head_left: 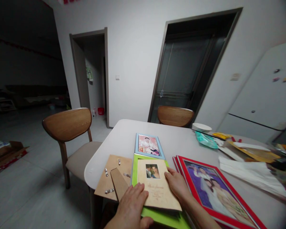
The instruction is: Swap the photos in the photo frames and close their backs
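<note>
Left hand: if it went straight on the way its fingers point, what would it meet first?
Probably the beige printed sheet on the lime-green frame. The fingers of the left hand already overlap its left edge in view; contact is hard to judge.

Your two hands (133, 202) (178, 186), four clips (119, 162) (106, 172) (127, 175) (109, 191) at eleven o'clock, one blue frame (150, 156) at twelve, two chairs (69, 124) (175, 116), one bowl (201, 128)

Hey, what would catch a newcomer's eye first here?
Probably the red frame around a purple-backed photo, on the table beside the right hand. Next comes the green frame in front of the person, partly covered by a cream sheet that the right hand and left hand touch. A blue frame lies just beyond.
</note>
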A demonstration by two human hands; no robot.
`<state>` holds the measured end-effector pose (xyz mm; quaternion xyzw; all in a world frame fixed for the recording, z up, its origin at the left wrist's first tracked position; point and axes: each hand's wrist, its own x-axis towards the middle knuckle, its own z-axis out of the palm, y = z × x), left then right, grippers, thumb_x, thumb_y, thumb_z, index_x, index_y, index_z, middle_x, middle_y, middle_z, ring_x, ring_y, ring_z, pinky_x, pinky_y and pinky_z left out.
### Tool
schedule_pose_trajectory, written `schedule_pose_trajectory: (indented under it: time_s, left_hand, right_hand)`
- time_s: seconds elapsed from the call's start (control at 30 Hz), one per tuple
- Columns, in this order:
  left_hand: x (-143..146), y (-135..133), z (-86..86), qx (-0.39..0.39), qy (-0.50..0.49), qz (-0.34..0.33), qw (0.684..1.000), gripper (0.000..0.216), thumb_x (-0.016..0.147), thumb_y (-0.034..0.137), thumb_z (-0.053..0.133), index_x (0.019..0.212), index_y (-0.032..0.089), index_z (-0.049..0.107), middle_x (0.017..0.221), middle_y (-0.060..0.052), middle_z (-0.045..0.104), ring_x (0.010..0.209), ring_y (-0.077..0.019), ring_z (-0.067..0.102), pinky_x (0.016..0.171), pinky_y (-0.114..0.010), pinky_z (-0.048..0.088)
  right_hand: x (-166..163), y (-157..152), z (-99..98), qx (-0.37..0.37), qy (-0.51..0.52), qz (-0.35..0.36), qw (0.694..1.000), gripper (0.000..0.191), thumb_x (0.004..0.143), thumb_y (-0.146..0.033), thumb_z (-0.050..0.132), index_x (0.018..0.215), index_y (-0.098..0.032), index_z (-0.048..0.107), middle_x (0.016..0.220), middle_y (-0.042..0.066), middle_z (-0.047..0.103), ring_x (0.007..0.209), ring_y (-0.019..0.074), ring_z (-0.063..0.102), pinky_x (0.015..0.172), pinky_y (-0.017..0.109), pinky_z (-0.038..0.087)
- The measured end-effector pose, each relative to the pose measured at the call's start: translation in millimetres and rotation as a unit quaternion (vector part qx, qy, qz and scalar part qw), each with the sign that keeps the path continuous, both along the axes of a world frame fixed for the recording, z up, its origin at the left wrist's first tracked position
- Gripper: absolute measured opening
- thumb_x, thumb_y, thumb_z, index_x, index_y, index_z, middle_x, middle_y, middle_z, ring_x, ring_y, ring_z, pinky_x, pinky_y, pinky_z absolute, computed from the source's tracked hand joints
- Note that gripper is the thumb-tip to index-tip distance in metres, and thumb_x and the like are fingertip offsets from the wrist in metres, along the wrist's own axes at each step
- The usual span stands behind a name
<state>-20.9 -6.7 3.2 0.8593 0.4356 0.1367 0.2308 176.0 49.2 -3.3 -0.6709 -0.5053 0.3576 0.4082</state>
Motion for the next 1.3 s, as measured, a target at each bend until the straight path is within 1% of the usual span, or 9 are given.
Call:
schedule_pose_trajectory:
  time_s: [0.1, 0.2, 0.37, 0.53, 0.7, 0.83, 0.93, 1.1, 1.3]
  left_hand:
    - [0.9, 2.9, -3.5, 0.003, 0.018, -0.026, 0.999, 0.065, 0.062, 0.036, 0.063, 0.119, 0.016, 0.040, 0.132, -0.010, 0.032, 0.122, -0.0224, 0.024, 0.102, -0.040, 0.016]
    - [3.1, 2.0, 1.2, 0.000, 0.027, -0.028, 0.999, 0.065, 0.063, 0.037, 0.061, 0.120, 0.015, 0.038, 0.132, -0.010, 0.031, 0.123, -0.0223, 0.023, 0.102, -0.040, 0.016]
    - [-15.6, -1.1, 9.8, 0.005, 0.038, 0.019, 0.999, 0.069, 0.059, 0.024, 0.061, 0.123, 0.017, 0.036, 0.134, -0.010, 0.027, 0.123, -0.0241, 0.021, 0.101, -0.044, 0.014]
    - [-69.1, 10.9, -15.5, 0.067, 0.059, 0.135, 0.987, 0.072, 0.054, 0.016, 0.058, 0.122, 0.019, 0.036, 0.132, -0.010, 0.030, 0.122, -0.0267, 0.024, 0.099, -0.049, 0.015]
    - [-103.8, 23.6, -46.3, 0.166, 0.034, 0.210, 0.963, 0.057, 0.059, 0.011, 0.052, 0.115, 0.018, 0.045, 0.126, -0.009, 0.041, 0.117, -0.0246, 0.034, 0.097, -0.042, 0.029]
    - [-106.5, 29.5, -49.5, 0.215, -0.019, 0.212, 0.953, 0.048, 0.063, 0.011, 0.049, 0.110, 0.019, 0.049, 0.121, -0.007, 0.048, 0.113, -0.0224, 0.041, 0.094, -0.038, 0.036]
    - [-102.7, 30.2, -40.0, 0.243, -0.046, 0.214, 0.945, 0.042, 0.065, 0.014, 0.050, 0.107, 0.019, 0.051, 0.117, -0.008, 0.051, 0.110, -0.0235, 0.044, 0.092, -0.039, 0.038]
    - [-82.0, 19.0, -22.4, 0.280, -0.095, 0.182, 0.938, 0.039, 0.069, 0.016, 0.051, 0.109, 0.016, 0.050, 0.121, -0.012, 0.047, 0.115, -0.0259, 0.038, 0.093, -0.042, 0.036]
    - [-30.2, 5.9, -22.2, 0.190, -0.114, 0.076, 0.972, 0.048, 0.066, 0.014, 0.058, 0.112, 0.016, 0.046, 0.125, -0.014, 0.041, 0.116, -0.0265, 0.035, 0.094, -0.043, 0.034]
  right_hand:
    - [4.2, 1.3, -0.9, 0.033, -0.150, 0.011, 0.988, 0.042, 0.070, -0.026, 0.035, 0.102, -0.010, 0.056, 0.090, 0.011, 0.065, 0.079, 0.0199, 0.060, 0.065, 0.025, 0.043]
    - [8.2, -0.4, -1.2, 0.030, -0.308, 0.017, 0.951, 0.038, 0.072, -0.030, 0.036, 0.097, -0.012, 0.058, 0.090, 0.013, 0.064, 0.081, 0.0215, 0.058, 0.068, 0.027, 0.040]
    - [10.6, -7.1, -1.7, 0.010, -0.412, 0.028, 0.911, 0.036, 0.075, -0.033, 0.035, 0.093, -0.012, 0.058, 0.084, 0.015, 0.062, 0.071, 0.0210, 0.058, 0.059, 0.028, 0.036]
    - [-7.4, -17.8, 4.5, 0.064, -0.375, 0.047, 0.924, 0.038, 0.076, -0.030, 0.036, 0.104, -0.011, 0.054, 0.094, 0.014, 0.057, 0.080, 0.0199, 0.055, 0.066, 0.028, 0.038]
    - [-67.4, -38.2, 12.1, 0.159, -0.310, 0.197, 0.916, 0.031, 0.074, -0.028, 0.043, 0.100, -0.018, 0.056, 0.095, 0.009, 0.056, 0.089, 0.0195, 0.048, 0.080, 0.030, 0.033]
    - [-112.4, -44.3, 12.2, 0.180, -0.320, 0.246, 0.897, 0.044, 0.063, -0.039, 0.057, 0.104, -0.024, 0.051, 0.098, 0.006, 0.053, 0.091, 0.0222, 0.044, 0.081, 0.036, 0.031]
    - [-124.5, -42.6, 14.5, 0.175, -0.295, 0.222, 0.913, 0.042, 0.063, -0.032, 0.058, 0.103, -0.025, 0.051, 0.097, 0.005, 0.052, 0.089, 0.0214, 0.044, 0.080, 0.035, 0.032]
    - [-99.9, -50.4, 22.8, 0.212, -0.237, 0.222, 0.922, 0.038, 0.068, -0.025, 0.051, 0.106, -0.025, 0.051, 0.105, 0.006, 0.050, 0.096, 0.0206, 0.044, 0.084, 0.035, 0.034]
    - [-30.0, -73.0, 17.9, 0.158, -0.240, 0.199, 0.937, 0.035, 0.068, -0.034, 0.051, 0.101, -0.027, 0.058, 0.105, 0.008, 0.054, 0.100, 0.0242, 0.046, 0.085, 0.041, 0.036]
